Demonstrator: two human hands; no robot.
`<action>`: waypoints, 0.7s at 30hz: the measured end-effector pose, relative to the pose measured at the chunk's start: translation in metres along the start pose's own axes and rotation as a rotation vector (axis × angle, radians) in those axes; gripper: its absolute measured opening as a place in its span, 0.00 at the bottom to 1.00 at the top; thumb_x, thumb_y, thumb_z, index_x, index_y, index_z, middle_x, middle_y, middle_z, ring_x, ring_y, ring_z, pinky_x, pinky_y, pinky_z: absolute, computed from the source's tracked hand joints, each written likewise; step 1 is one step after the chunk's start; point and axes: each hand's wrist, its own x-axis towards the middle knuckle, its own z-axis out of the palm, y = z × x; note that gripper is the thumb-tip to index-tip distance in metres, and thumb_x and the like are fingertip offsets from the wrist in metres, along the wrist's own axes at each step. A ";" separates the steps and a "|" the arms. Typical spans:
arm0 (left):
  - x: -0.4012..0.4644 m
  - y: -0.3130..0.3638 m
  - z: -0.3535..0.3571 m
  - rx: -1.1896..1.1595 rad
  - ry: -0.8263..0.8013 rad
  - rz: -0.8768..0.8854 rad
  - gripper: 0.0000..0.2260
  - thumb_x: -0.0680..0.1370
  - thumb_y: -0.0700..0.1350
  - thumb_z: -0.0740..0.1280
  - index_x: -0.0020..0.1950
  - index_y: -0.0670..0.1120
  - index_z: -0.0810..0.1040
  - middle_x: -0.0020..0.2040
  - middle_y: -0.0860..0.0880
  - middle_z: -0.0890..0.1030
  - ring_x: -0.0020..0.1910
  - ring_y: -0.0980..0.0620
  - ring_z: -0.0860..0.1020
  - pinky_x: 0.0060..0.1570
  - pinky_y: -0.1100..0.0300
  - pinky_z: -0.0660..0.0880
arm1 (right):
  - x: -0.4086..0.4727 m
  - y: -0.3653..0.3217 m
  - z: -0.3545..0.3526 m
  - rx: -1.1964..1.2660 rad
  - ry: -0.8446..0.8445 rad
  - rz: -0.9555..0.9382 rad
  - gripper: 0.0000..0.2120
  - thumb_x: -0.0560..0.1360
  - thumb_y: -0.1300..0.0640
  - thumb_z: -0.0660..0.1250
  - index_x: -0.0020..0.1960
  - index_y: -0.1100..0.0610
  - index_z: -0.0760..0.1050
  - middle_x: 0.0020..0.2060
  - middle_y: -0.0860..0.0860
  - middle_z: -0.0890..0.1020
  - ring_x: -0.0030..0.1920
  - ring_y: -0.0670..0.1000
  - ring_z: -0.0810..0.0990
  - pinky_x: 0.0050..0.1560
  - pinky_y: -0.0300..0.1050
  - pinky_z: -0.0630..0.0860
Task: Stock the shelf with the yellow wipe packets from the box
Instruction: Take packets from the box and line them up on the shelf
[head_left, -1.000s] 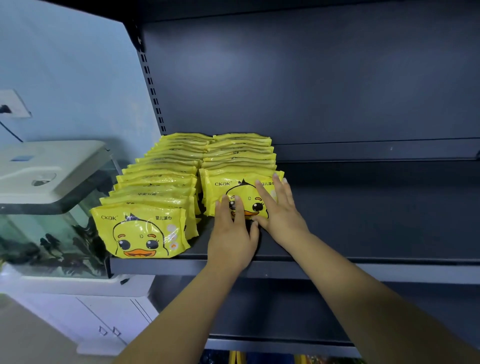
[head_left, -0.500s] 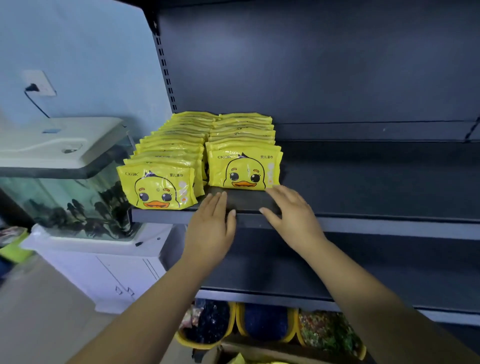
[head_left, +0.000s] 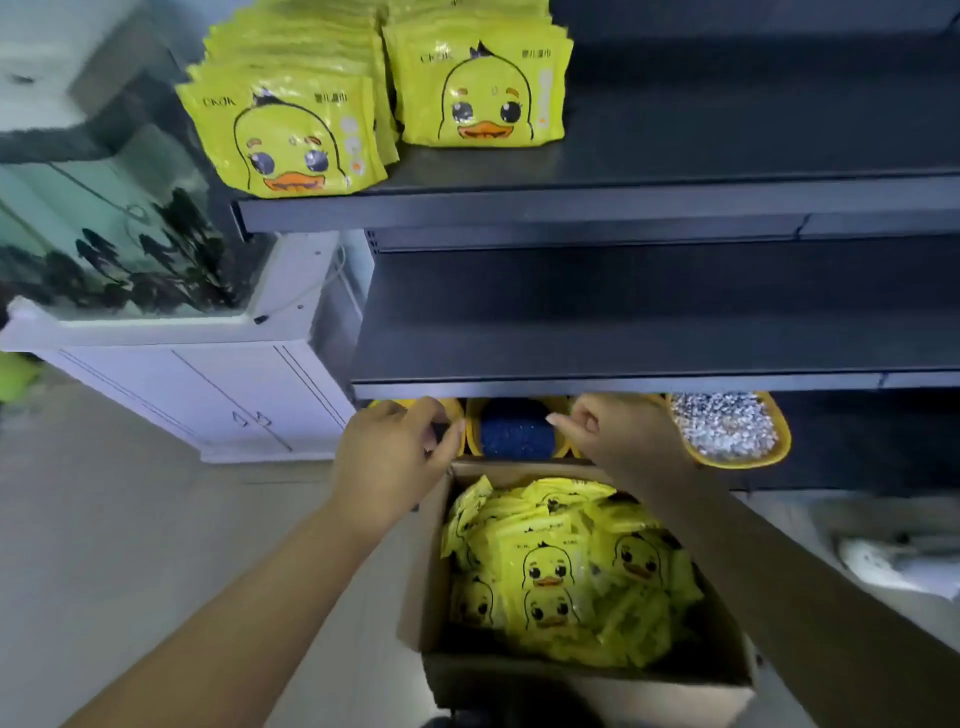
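Observation:
Two rows of yellow wipe packets with a duck face stand on the dark upper shelf (head_left: 623, 205): the left row (head_left: 291, 135) and the right row (head_left: 480, 85). Below on the floor, an open cardboard box (head_left: 587, 680) holds several loose yellow packets (head_left: 561, 566). My left hand (head_left: 387, 457) hovers over the box's far left corner, fingers loosely curled, holding nothing. My right hand (head_left: 618, 436) hangs above the box's far edge, fingers also curled and empty.
A fish tank (head_left: 119, 228) on a white cabinet (head_left: 208, 384) stands left of the shelving. Under the lower shelf (head_left: 623, 384) sit yellow bowls of blue gravel (head_left: 514, 434) and pale gravel (head_left: 727, 431). Beige floor lies to the left.
Both hands left the front packet on the upper shelf and dropped to just above the box. My view tilted down, bringing the box into sight.

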 end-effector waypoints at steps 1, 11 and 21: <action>-0.009 -0.004 0.007 -0.015 -0.038 0.013 0.15 0.71 0.53 0.60 0.33 0.45 0.78 0.21 0.53 0.75 0.24 0.48 0.76 0.24 0.64 0.69 | -0.010 0.002 0.007 0.003 -0.084 0.070 0.19 0.76 0.41 0.59 0.38 0.55 0.73 0.29 0.48 0.74 0.32 0.50 0.76 0.34 0.41 0.74; -0.097 -0.040 0.093 0.014 -0.497 0.081 0.18 0.71 0.55 0.58 0.29 0.44 0.76 0.20 0.49 0.74 0.20 0.47 0.74 0.22 0.62 0.71 | -0.088 0.055 0.093 -0.028 -0.529 0.504 0.19 0.77 0.40 0.55 0.49 0.55 0.74 0.49 0.53 0.81 0.51 0.54 0.78 0.40 0.42 0.68; -0.153 -0.033 0.208 -0.114 -0.702 0.044 0.21 0.73 0.57 0.56 0.35 0.42 0.78 0.23 0.47 0.76 0.23 0.46 0.74 0.24 0.62 0.69 | -0.069 0.127 0.223 0.030 -0.672 0.455 0.19 0.78 0.44 0.58 0.57 0.58 0.74 0.50 0.55 0.79 0.48 0.53 0.75 0.43 0.42 0.69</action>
